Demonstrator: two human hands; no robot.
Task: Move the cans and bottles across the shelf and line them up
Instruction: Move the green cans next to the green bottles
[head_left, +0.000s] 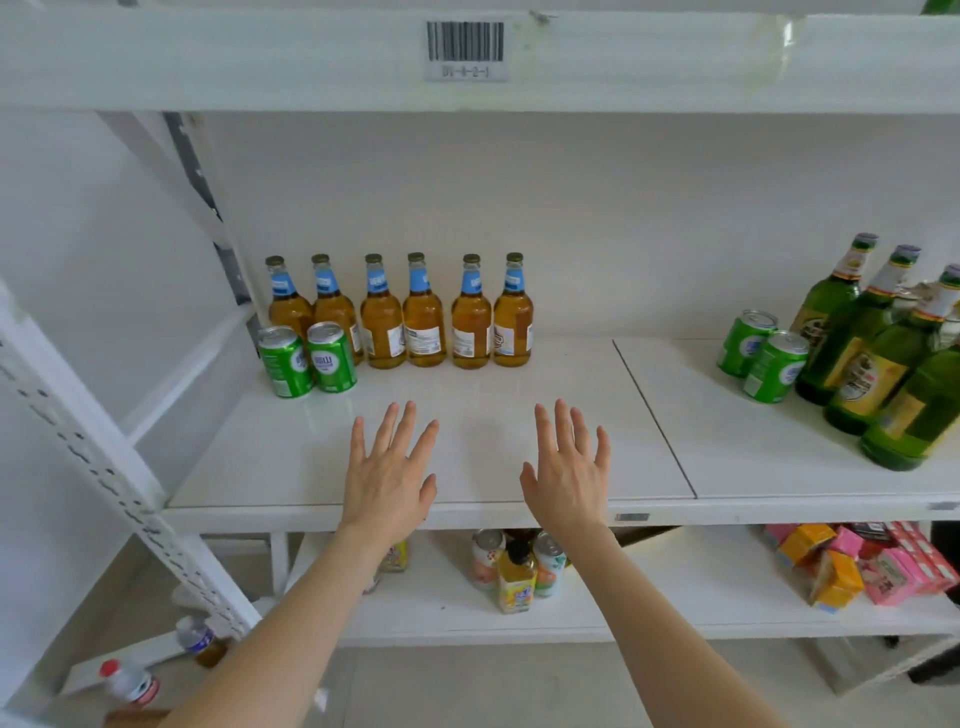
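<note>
Six amber glass bottles and two green metal cans stand lined up left; two further green cans and three green glass bottles wait right. Left hand and right hand hover spread wide, empty.

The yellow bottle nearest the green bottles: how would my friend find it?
Find the middle shelf, with six amber bottles in a row at the back. Take the right end bottle: only it has bare shelf on its right.

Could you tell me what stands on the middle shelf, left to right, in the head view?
two green cans, four amber bottles clear of them, two more green cans, green bottles. Omitted: two amber bottles behind the first cans.
</note>
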